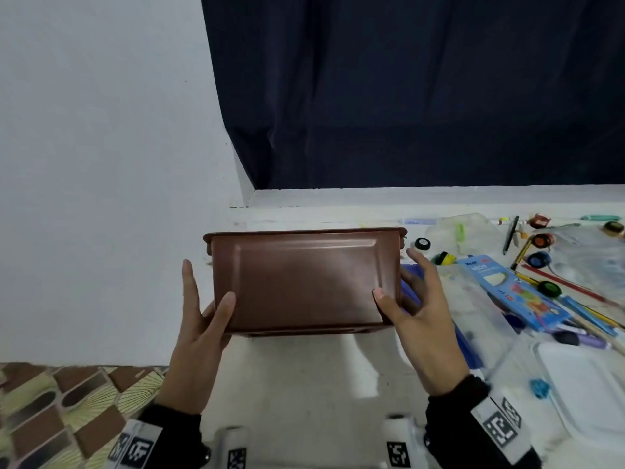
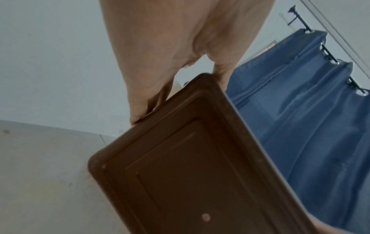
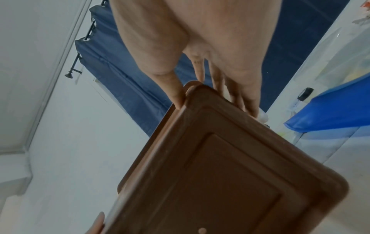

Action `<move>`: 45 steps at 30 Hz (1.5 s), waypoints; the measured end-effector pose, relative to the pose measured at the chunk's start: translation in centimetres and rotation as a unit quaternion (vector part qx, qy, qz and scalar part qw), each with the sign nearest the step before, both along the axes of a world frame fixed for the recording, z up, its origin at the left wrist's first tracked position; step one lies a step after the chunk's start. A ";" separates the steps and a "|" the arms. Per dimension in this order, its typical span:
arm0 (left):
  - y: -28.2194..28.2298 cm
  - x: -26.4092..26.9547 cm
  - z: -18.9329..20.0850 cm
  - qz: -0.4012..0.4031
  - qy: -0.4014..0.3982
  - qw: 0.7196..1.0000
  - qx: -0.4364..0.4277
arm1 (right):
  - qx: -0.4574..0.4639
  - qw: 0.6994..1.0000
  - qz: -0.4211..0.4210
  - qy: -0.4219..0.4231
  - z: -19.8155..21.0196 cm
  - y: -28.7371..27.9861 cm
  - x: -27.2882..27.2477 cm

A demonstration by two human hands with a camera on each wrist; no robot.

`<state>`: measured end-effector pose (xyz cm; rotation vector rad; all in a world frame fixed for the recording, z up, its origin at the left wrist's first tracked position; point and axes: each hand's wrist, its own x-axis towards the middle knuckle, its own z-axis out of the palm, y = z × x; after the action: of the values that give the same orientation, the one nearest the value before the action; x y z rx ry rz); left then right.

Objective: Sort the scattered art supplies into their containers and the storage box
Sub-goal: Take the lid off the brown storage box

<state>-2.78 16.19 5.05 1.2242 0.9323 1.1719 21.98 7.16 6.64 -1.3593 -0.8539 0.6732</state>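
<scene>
A brown plastic storage box (image 1: pixel 304 282) is held above the white table (image 1: pixel 304 374), tipped so its flat underside faces me. My left hand (image 1: pixel 207 309) grips its left end, thumb on the underside and fingers behind the wall. At the right end my right hand (image 1: pixel 402 286) grips it the same way, thumb on the underside, fingers spread along the side. The left wrist view shows the box (image 2: pixel 200 174) pinched at a corner by my left hand (image 2: pixel 160 79). In the right wrist view the box (image 3: pixel 220 174) sits between the thumb and fingers of my right hand (image 3: pixel 200 71). Its inside is hidden.
Scattered to the right lie a blue marker pack (image 1: pixel 514 292), small paint pots (image 1: pixel 539 258), several pencils (image 1: pixel 558 286), a clear container lid (image 1: pixel 592 384) and a blue lid (image 1: pixel 468 346). A dark blue curtain (image 1: pixel 406 96) hangs behind; patterned floor (image 1: pixel 67 401) shows at lower left.
</scene>
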 end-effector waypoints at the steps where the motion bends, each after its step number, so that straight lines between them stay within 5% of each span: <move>1: -0.8 -0.3 0.1 0.005 -0.007 1.000 0.006 | 0.007 1.000 0.005 0.009 -0.1 -0.7 -0.1; 13: -10.1 -2.2 -1.0 0.037 -0.052 0.997 -0.034 | -0.022 0.985 0.073 0.155 -2.3 -8.8 -0.9; 26: -13.0 -4.4 -3.1 0.043 0.037 0.998 -0.031 | -0.060 0.997 0.053 -0.019 -4.1 -11.4 -1.7; 30: -13.6 -5.1 -3.0 0.070 0.130 0.988 0.045 | -0.082 0.994 0.035 -0.062 -4.5 -11.5 -1.4; 35: -14.7 -5.4 -2.2 0.100 0.294 0.936 0.164 | -0.070 0.993 0.016 -0.088 -3.9 -13.7 -0.7; 45: -18.1 4.0 2.6 -0.039 0.140 0.970 0.195 | 0.011 0.997 -0.056 -0.048 -1.4 -19.3 5.4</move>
<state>1.25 -1.87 7.68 1.7633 0.8712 1.1725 27.43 -12.15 5.28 -1.4168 -0.8526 0.5146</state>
